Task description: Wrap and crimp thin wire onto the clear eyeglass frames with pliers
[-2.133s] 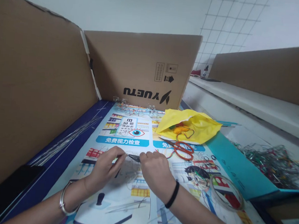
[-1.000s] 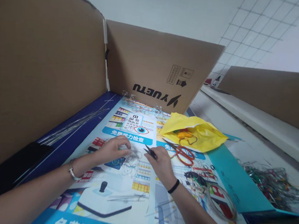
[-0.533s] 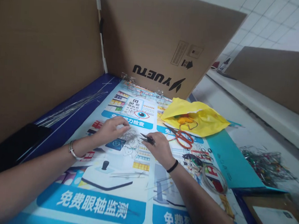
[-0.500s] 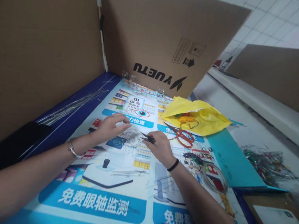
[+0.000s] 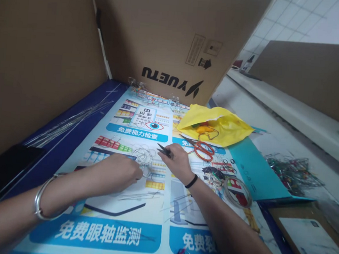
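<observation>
My left hand (image 5: 118, 174), with a silver bangle on the wrist, is closed at the lower left edge of a loose tangle of thin wire loops (image 5: 146, 158). Whatever its fingertips pinch is too small to make out. Dark pointed tweezers (image 5: 165, 151) are gripped in my right hand (image 5: 178, 163), their tips pointing up and left beside the loops. A black band circles the right wrist. Straight thin wires (image 5: 140, 195) lie on the printed sheet below the hands.
Orange-handled scissors (image 5: 203, 150) lie by a yellow pouch (image 5: 231, 128) holding orange thread. A round clear container (image 5: 238, 192) is at the right, near a wire pile (image 5: 292, 172). Long wires (image 5: 70, 123) lie at the left. Cardboard walls (image 5: 171, 33) stand behind.
My left hand has moved down toward me and closed at the near side of the wire loops; it was open above them. The view has shifted slightly. My right hand still holds the tweezers.
</observation>
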Demonstrator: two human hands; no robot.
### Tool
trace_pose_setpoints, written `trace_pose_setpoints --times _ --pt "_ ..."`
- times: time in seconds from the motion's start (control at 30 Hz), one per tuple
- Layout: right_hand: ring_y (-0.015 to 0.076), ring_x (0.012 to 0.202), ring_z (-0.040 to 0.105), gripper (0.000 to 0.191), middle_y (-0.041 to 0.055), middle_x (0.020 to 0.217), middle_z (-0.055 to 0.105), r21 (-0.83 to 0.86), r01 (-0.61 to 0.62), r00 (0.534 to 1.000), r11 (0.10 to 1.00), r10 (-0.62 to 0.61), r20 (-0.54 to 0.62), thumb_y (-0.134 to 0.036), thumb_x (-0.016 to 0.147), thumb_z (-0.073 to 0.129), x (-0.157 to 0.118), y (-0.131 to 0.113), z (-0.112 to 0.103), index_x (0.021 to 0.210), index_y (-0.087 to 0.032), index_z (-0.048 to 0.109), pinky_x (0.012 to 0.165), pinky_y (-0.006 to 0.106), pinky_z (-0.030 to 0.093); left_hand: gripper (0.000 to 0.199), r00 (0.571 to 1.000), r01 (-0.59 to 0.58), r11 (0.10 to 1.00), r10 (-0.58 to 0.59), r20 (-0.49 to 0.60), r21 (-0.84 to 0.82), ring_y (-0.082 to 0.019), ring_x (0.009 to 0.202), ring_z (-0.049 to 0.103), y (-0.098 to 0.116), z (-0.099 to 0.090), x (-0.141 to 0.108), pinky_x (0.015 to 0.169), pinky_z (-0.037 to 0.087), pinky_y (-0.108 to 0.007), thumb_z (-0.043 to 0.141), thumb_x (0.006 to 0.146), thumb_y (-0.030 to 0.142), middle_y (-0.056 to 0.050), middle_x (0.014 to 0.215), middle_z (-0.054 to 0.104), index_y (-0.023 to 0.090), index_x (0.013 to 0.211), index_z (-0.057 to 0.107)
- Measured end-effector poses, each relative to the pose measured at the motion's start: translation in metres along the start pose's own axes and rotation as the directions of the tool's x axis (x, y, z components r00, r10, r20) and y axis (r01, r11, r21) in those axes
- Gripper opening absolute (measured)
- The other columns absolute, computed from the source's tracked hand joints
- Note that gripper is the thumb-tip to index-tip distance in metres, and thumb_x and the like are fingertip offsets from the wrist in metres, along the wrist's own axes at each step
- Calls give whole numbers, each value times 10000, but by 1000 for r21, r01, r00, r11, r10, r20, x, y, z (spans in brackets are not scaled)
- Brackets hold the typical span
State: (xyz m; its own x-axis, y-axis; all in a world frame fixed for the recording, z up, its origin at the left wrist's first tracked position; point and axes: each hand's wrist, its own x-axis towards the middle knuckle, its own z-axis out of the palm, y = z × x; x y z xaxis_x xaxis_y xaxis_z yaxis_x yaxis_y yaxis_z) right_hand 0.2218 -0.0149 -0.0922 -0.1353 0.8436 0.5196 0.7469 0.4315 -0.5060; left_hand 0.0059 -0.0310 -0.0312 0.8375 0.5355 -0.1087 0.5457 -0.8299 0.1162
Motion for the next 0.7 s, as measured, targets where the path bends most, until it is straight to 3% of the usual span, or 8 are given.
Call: trace_pose_setpoints --times 0.23,0.47,0.7 --pt "142 685 496 123 -3 667 549 29 -3 1000 1000 3 15 -285 734 642 1 1 1 702 -200 560 627 251 381 200 994 94 995 -93 -49 16 -194 693 624 -3 -1 6 565 380 -255 446 808 188 -47 780 687 198 832 645" --pt "143 681 494 117 -4 664 556 19 2 1000 1000 -2 19 -285 741 638 1 1 1 702 -201 566 634 258 378 197 997 15 995 -8 -75 95 -174 676 601 1 6 11 558 401 -246 424 820 121 -39 777 636 176 770 606" --pt "144 699 502 107 -1 678 566 20 1 1000 1000 -2 25 -286 738 644 1 1 1 719 -202 582 657 260 387 226 986 -139 955 159 -56 262 -198 673 578 7 10 14 567 430 -281 444 764 2 -71 799 616 144 861 591"
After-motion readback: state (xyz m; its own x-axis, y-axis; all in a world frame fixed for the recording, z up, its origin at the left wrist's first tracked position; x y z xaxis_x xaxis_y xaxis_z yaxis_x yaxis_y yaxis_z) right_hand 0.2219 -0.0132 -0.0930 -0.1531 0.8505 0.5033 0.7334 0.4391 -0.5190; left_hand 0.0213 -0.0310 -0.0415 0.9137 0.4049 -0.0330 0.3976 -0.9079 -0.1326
